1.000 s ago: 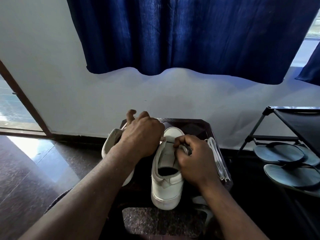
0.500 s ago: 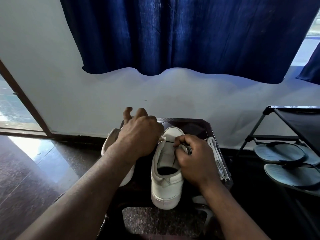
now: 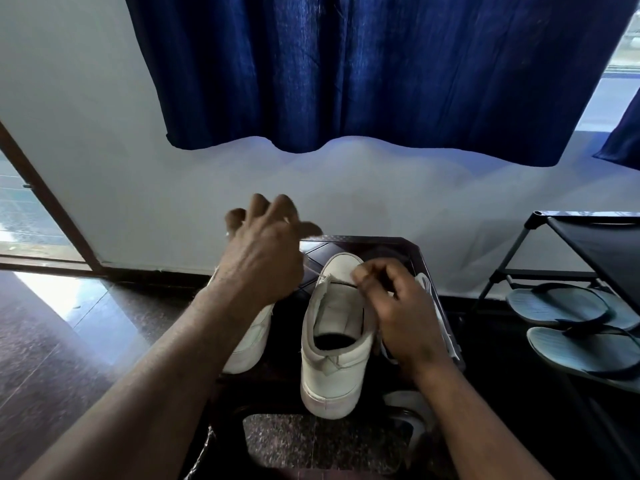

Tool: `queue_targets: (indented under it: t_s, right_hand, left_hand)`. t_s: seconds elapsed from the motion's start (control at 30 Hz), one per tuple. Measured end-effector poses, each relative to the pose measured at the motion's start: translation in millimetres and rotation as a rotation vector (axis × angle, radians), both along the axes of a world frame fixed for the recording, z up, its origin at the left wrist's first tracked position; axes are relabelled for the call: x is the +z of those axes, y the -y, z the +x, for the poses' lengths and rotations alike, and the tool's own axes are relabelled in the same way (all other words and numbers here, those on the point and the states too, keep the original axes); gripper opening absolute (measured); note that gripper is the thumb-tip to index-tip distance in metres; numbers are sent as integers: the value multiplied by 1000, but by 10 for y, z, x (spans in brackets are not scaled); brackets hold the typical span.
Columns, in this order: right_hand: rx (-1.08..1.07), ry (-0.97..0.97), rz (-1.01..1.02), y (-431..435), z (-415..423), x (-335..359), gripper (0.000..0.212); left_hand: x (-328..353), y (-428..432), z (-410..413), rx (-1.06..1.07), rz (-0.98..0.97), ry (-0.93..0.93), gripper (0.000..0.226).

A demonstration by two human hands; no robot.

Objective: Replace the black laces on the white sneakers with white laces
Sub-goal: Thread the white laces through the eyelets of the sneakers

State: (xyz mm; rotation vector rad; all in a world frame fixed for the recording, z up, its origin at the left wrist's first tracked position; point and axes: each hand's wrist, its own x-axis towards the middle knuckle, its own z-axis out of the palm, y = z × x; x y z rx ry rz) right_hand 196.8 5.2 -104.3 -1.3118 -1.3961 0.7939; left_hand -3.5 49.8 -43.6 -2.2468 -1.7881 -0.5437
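Note:
Two white sneakers stand on a small dark table (image 3: 391, 244), toes pointing away from me. My right hand (image 3: 398, 313) pinches a thin dark lace (image 3: 341, 280) at the right eyelet row of the right sneaker (image 3: 332, 368); the lace crosses the tongue near the toe. My left hand (image 3: 263, 258) is raised above the left sneaker (image 3: 249, 344), blurred, with fingers curled round a thin strand that runs down to the right sneaker's left eyelets. A bundle of white laces (image 3: 427, 284) lies on the table's right side, partly hidden by my right hand.
A black shoe rack (image 3: 588, 244) stands to the right with grey slippers (image 3: 561, 303) on its lower shelf. A blue curtain (image 3: 381, 71) hangs above the white wall. A brown door frame (image 3: 45, 195) is at the left, over a glossy dark floor.
My left hand has lifted up and away from the sneakers, drawing the strand out. My right hand has shifted slightly toward the toe and keeps its pinch.

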Motion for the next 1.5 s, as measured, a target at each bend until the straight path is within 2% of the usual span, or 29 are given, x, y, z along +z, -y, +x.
queue_targets:
  t_s: [0.07, 0.13, 0.23, 0.4, 0.47, 0.53, 0.63, 0.7, 0.73, 0.8, 0.9, 1.07, 1.13, 1.27, 1.43, 1.5]
  right_hand:
    - [-99, -70, -4, -66, 93, -8, 18]
    - [-150, 95, 4, -127, 207, -25, 8]
    - [-56, 387, -35, -128, 276, -41, 6]
    - [-72, 573, -35, -162, 237, -65, 11]
    - [-81, 476, -87, -177, 240, -29, 11]
    - [-61, 147, -85, -172, 249, 44, 14]
    - [32, -476, 92, -134, 354, 263, 16]
    - [101, -741, 180, -91, 470, 409, 14]
    - [121, -795, 197, -76, 514, 447, 14]
    - [103, -743, 198, -68, 531, 435, 13]
    - [85, -403, 163, -69, 395, 342, 5]
    - [263, 253, 32, 33, 103, 107, 43]
    - [179, 387, 68, 46, 12, 59, 39]
    - [114, 323, 60, 37, 7, 42, 22]
    - [154, -194, -8, 7, 30, 135, 3]
    - [117, -303, -14, -30, 83, 203, 3]
  left_hand:
    - [-47, 5, 53, -91, -61, -70, 35]
    - [-81, 12, 108, -100, -97, -114, 24]
    - [-88, 23, 176, -89, -139, -140, 19]
    - [-105, 4, 175, -3, -149, -186, 13]
    - [-101, 18, 209, 16, -160, -203, 13]
    - [-86, 31, 232, 15, -175, -213, 15]
    - [-69, 30, 210, -2, -193, -231, 16]
    - [-63, 22, 191, -8, -198, -231, 16]
    - [-59, 20, 184, -9, -199, -220, 16]
    - [-56, 15, 173, -21, -203, -182, 17]
    - [-65, 2, 163, -55, -224, -141, 25]
    - [-23, 6, 173, -44, -226, -139, 23]
    - [34, 6, 136, 2, -180, -142, 24]
    - [103, -43, -23, 102, -23, -4, 33]
    - [82, -68, -116, 31, -5, 31, 29]
    - [136, -39, -133, 22, 84, 168, 29]
